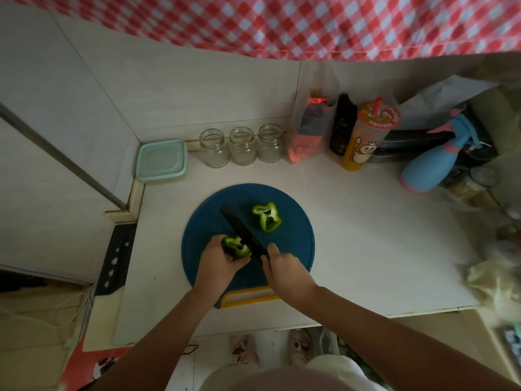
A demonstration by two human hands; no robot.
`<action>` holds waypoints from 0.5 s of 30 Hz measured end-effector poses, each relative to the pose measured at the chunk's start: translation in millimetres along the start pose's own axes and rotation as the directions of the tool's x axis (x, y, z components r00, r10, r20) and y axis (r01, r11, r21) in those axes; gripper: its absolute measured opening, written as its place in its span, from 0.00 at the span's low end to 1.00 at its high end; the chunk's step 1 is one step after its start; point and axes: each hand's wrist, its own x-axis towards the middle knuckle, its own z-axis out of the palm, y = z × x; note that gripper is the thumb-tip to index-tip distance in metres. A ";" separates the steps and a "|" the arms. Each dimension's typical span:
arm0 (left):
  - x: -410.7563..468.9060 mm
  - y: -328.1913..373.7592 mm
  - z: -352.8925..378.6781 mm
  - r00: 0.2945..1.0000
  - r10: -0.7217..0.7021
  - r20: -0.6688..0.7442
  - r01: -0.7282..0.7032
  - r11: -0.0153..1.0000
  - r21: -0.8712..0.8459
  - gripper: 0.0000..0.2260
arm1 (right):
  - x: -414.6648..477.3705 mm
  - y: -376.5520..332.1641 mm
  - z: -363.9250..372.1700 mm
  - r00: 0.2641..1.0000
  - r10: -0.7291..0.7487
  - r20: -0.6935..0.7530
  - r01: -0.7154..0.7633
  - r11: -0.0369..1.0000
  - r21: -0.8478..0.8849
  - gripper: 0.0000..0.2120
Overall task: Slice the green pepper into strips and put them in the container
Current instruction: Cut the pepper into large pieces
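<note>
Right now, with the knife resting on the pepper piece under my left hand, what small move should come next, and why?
Probably press the knife down through the held pepper piece to cut off a strip. The left hand steadies that piece on the blue cutting board, the right hand grips the handle, and the blade already lies across it. No strips show yet, and the other pepper half lies untouched.

Along the wall stand 3 clear glass jars, a red-and-clear plastic bag, a dark bottle, a yellow lidded drink cup and a tilted blue-and-pink spray bottle, beneath a red-and-white checked cloth.
</note>
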 end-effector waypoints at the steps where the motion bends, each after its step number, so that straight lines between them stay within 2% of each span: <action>1: -0.2 0.4 0.1 1.000 0.012 -0.001 -0.012 1.000 0.006 0.22 | -0.2 -0.2 -0.2 1.000 -0.007 -0.001 0.007 1.000 -0.019 0.12; 6: 0.3 -1.1 2.3 0.998 0.053 -0.023 -0.052 0.997 0.061 0.20 | -2.4 -4.7 6.0 0.998 -0.052 0.025 0.056 0.973 -0.226 0.08; 11: 3.5 -6.3 3.3 0.997 0.076 -0.008 -0.075 0.993 0.090 0.16 | 5.1 -12.1 7.6 0.997 0.021 0.072 -0.006 0.980 -0.198 0.07; 15: 5.0 -7.6 2.5 0.997 0.076 -0.004 -0.075 0.993 0.091 0.17 | 13.6 -17.3 12.3 0.985 0.073 0.157 -0.044 0.983 -0.179 0.12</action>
